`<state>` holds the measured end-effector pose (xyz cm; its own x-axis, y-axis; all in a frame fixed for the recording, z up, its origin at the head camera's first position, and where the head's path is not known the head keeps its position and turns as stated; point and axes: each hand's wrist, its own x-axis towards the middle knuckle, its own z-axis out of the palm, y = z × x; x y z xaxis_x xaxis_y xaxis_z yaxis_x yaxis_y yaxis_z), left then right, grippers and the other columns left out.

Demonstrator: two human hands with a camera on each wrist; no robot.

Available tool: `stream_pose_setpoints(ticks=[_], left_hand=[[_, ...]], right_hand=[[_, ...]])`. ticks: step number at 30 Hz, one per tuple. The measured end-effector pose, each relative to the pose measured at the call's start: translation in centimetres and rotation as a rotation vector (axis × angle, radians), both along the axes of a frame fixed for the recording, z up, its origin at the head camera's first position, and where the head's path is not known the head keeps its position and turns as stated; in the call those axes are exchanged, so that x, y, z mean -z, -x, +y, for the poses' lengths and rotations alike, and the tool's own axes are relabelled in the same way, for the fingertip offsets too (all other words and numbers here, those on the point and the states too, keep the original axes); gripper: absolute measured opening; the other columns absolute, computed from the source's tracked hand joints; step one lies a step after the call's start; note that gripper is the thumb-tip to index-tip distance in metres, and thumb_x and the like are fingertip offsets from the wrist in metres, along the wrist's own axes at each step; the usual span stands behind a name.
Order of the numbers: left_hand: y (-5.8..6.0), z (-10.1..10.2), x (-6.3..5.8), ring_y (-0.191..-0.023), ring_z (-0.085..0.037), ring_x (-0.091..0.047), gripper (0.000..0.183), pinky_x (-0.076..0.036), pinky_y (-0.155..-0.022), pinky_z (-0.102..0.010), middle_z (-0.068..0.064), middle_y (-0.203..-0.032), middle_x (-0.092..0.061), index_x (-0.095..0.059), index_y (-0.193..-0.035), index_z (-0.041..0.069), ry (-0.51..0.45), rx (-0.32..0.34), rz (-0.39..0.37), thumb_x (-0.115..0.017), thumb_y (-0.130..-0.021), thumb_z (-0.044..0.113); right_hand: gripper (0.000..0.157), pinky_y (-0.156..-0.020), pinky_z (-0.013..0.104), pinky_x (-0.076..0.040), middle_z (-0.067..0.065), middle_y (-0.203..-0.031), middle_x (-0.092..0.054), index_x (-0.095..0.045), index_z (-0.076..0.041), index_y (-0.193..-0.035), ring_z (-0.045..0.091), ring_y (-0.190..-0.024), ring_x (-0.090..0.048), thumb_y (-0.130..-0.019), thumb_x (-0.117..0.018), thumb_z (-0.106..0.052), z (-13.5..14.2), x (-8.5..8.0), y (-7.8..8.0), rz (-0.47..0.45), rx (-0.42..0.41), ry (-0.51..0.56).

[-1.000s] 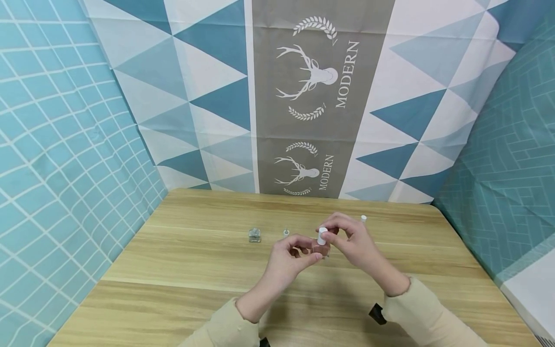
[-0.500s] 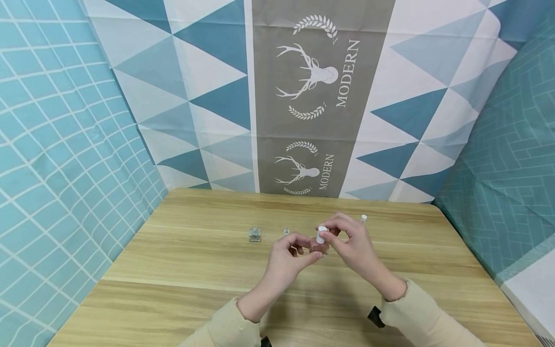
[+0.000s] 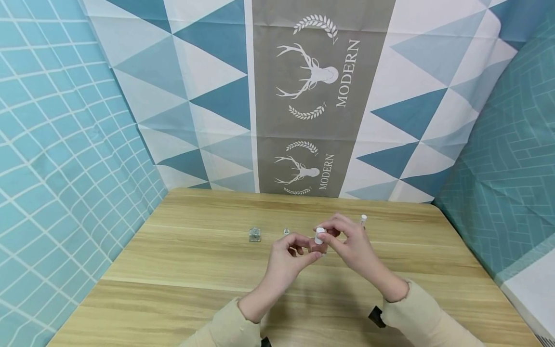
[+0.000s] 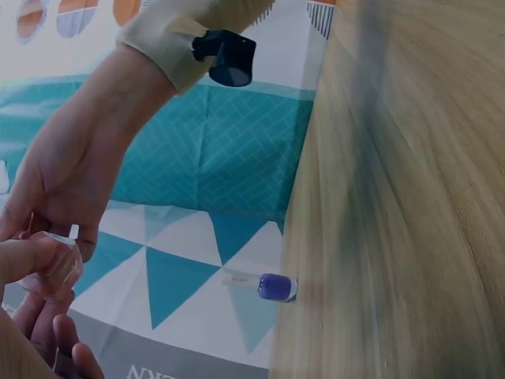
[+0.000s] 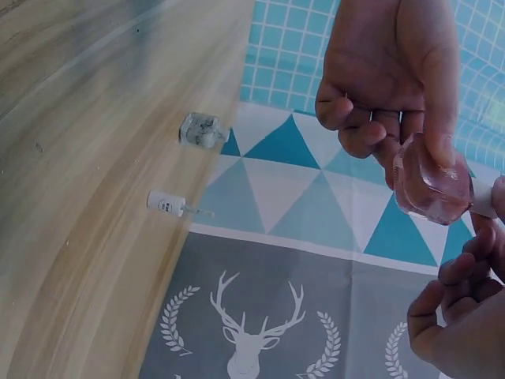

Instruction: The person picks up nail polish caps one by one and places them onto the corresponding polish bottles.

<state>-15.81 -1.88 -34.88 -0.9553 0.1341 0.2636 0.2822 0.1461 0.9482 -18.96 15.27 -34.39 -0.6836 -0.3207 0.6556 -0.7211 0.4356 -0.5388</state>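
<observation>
My left hand holds a small clear nail polish bottle with pink polish by its sides, above the table. At the bottle's neck is a white cap, pinched between thumb and fingers of my right hand. Whether the cap is fully seated cannot be told. In the right wrist view the bottle lies tilted between thumb and fingers of the left hand, the cap partly covered by the right hand.
A small uncapped glass bottle stands left on the wooden table. Between it and my hands stands a white brush cap, brush upward. Behind the right hand stands a purple nail polish bottle with a white cap.
Both hands keep their hold. The pink bottle and its cap have shifted slightly to the left, and the right hand has moved a little with them. The things on the table stay put.
</observation>
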Motion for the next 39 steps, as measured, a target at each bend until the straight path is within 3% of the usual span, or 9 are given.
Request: stream_pose_setpoints(ticks=[6, 11, 15, 20, 27, 33, 39], left_hand=[[0.1, -0.4, -0.1, -0.086, -0.029, -0.056, 0.033, -0.044, -0.064, -0.023, -0.005, -0.092, -0.064, -0.064, -0.102, 0.009, 0.018, 0.031, 0.014, -0.074, -0.071, 0.014], [0.5, -1.0, -0.4, -0.094, -0.028, -0.055, 0.045, -0.047, -0.073, -0.033, -0.006, -0.107, -0.062, -0.058, -0.114, 0.011, 0.031, 0.064, 0.033, -0.073, -0.072, 0.013], [1.0, -1.8, -0.8, -0.1, -0.028, -0.053, 0.054, -0.043, -0.079, -0.04, -0.006, -0.113, -0.059, -0.052, -0.12, 0.011, 0.009, 0.049, 0.075, -0.073, -0.07, 0.007], [1.7, -3.2, -1.0, -0.104, -0.027, -0.052, 0.059, -0.041, -0.082, -0.039, -0.007, -0.116, -0.058, -0.05, -0.122, 0.009, 0.024, 0.016, 0.153, -0.074, -0.068, 0.004], [4.3, -5.4, 2.3, -0.107, -0.018, -0.049, 0.063, -0.04, -0.085, -0.037, 0.007, -0.118, -0.056, -0.049, -0.122, 0.024, 0.092, -0.06, 0.207, -0.078, -0.066, 0.019], [5.4, -7.3, 4.3, -0.111, -0.02, -0.045, 0.069, -0.038, -0.089, -0.046, 0.0, -0.123, -0.052, -0.047, -0.125, 0.022, 0.179, -0.087, 0.279, -0.079, -0.064, 0.021], [6.3, -9.3, 5.6, -0.115, -0.022, -0.041, 0.077, -0.035, -0.092, -0.048, 0.0, -0.129, -0.047, -0.042, -0.129, 0.017, 0.267, -0.096, 0.227, -0.08, -0.063, 0.021]], right_hand=[[0.013, -0.059, 0.02, -0.04, -0.008, -0.086, -0.059, -0.065, -0.015, -0.093, 0.006, -0.07, -0.047, -0.081, -0.064, -0.011, 0.5, -0.1, 0.3, -0.052, -0.028, 0.015], [0.015, -0.058, 0.02, -0.041, -0.004, -0.09, -0.059, -0.065, -0.011, -0.096, 0.007, -0.07, -0.047, -0.082, -0.061, -0.008, 1.5, -0.6, 0.6, -0.093, -0.023, 0.051], [0.015, -0.057, 0.019, -0.042, -0.001, -0.091, -0.058, -0.064, -0.008, -0.096, 0.007, -0.07, -0.047, -0.083, -0.059, -0.003, 2.1, -1.5, 0.4, -0.115, -0.009, 0.078], [0.015, -0.057, 0.018, -0.043, 0.004, -0.092, -0.058, -0.063, -0.005, -0.097, 0.008, -0.07, -0.049, -0.083, -0.057, 0.0, 2.6, -2.9, -0.4, -0.105, 0.023, 0.06], [0.016, -0.056, 0.018, -0.044, 0.004, -0.095, -0.059, -0.062, -0.006, -0.099, 0.008, -0.072, -0.049, -0.085, -0.057, -0.004, 3.7, -3.2, -0.7, -0.12, 0.104, 0.031], [0.016, -0.059, 0.016, -0.042, 0.005, -0.096, -0.058, -0.062, -0.006, -0.101, 0.007, -0.073, -0.049, -0.086, -0.056, -0.006, 5.0, -2.6, -0.4, -0.147, 0.116, 0.056], [0.017, -0.06, 0.015, -0.043, 0.003, -0.094, -0.057, -0.061, -0.004, -0.102, 0.011, -0.072, -0.05, -0.086, -0.055, -0.005, 6.2, -2.1, -0.1, -0.158, 0.131, 0.048]])
